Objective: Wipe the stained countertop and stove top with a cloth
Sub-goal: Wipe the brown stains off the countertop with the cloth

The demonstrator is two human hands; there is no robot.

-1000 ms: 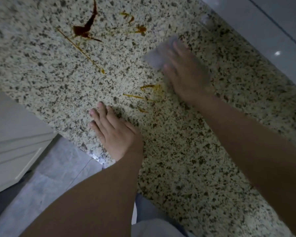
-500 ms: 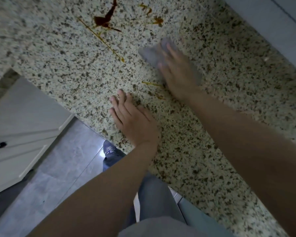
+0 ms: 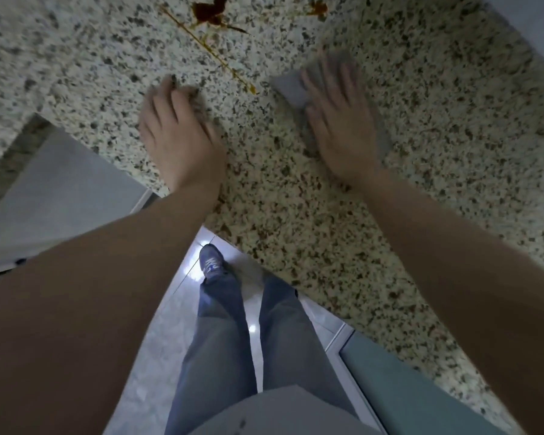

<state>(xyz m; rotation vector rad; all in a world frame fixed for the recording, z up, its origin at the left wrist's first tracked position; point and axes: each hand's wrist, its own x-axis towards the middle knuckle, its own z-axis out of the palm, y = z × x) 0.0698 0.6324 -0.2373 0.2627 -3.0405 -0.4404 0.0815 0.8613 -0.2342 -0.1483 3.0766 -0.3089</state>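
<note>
A speckled granite countertop point(image 3: 421, 215) fills the upper and right part of the head view. My right hand point(image 3: 339, 127) presses flat on a grey cloth point(image 3: 291, 87), whose corner sticks out to the left of my fingers. My left hand point(image 3: 178, 133) rests palm down on the counter near its inner corner, holding nothing. A dark brown stain point(image 3: 206, 12) with a thin orange-brown streak point(image 3: 214, 53) running down to the right lies just beyond both hands. A smaller orange spot point(image 3: 319, 7) sits at the top edge. The picture is motion-blurred.
White cabinet fronts point(image 3: 60, 196) stand below the counter at left. My legs in grey trousers and a blue shoe point(image 3: 211, 263) stand on the glossy tiled floor point(image 3: 157, 356). A teal cabinet panel point(image 3: 399, 384) lies under the counter edge at lower right.
The view has tilted down and back, showing my legs and the floor. The yellow streaks between my hands are gone. My right hand with the cloth has slid nearer; my left hand shifted left.
</note>
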